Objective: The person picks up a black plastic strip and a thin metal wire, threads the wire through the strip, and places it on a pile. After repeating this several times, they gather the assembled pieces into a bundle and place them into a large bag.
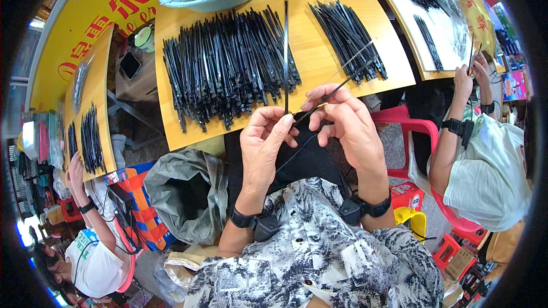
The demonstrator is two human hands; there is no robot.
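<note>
Just over the near edge of the table [394, 51], my two hands are close together. My left hand [264, 145] pinches a long thin black strip [286, 51] between thumb and fingers; it stands nearly upright. A second black strip [349, 78] slants from my fingertips toward the upper right, and my right hand [357, 137] has it between thumb and fingers. Where the strips meet at the fingertips, the detail is too small to tell. Beyond the hands lie a large pile of black strips [228, 68] and, to its right, a smaller bundle [348, 40].
A pale blue bowl [211, 3] of tangled thin wiry scraps stands at the table's far side. By my left leg sits an open grey sack [188, 194]; a red plastic chair [408, 142] is at right. Co-workers' hands [472, 74] work at side tables. A phone [130, 65] lies left.
</note>
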